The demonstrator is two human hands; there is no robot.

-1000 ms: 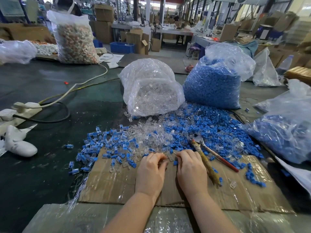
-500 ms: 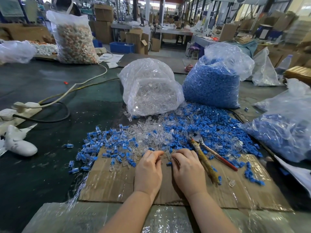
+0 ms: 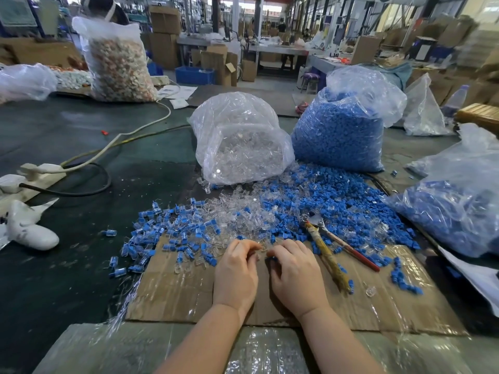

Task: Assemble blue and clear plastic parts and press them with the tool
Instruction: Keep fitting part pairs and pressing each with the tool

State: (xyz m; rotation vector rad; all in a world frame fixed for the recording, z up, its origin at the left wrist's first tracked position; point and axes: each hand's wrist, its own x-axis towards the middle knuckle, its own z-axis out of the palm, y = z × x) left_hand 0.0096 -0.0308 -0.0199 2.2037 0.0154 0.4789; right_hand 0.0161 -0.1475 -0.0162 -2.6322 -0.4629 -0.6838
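While hands work nearby, clear bag (image 3: 240, 147) holds clear parts (image 3: 243, 155).

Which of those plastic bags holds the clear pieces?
The bag of clear parts straight beyond the hands, left of the upright blue-filled bag; its contents look transparent, not blue.

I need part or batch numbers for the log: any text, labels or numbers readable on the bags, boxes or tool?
No readable text.
Clear parts bag, blue parts bag: no label visible.
Tool: no marking visible.
Papers, cartons: print too small or blurred.
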